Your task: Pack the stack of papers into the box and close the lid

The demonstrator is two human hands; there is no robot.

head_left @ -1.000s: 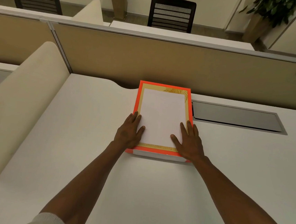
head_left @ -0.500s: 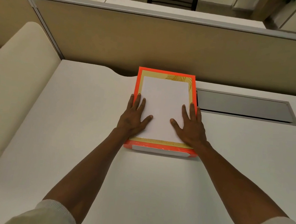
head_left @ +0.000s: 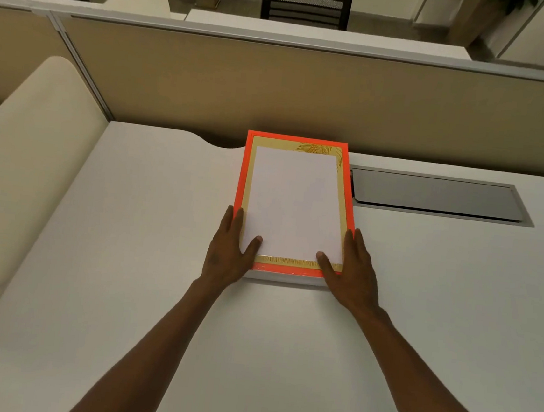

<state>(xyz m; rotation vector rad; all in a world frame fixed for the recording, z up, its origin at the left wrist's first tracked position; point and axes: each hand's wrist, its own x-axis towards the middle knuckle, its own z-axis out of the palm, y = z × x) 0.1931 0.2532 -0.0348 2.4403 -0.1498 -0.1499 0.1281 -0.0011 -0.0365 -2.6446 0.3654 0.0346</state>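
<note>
A flat orange box [head_left: 241, 176] with a gold-patterned top lies on the white desk against the partition. A white stack of papers [head_left: 294, 201] rests on the gold top, inside the orange border. My left hand [head_left: 226, 254] clasps the box's near left corner, fingers along the left side and thumb on the paper's corner. My right hand [head_left: 354, 273] mirrors it at the near right corner, thumb on the paper. The fingertips on the outer sides are partly hidden.
The white desk [head_left: 155, 294] stretches toward me. A tan partition [head_left: 275, 90] stands right behind the box. A grey recessed cable cover [head_left: 431, 194] lies just right of the box. A cream curved panel [head_left: 25, 165] borders the desk's left side.
Both hands have slid off the top of the paper, outward and toward me, to the box's near corners. The camera view has shifted slightly; the box and papers stay put.
</note>
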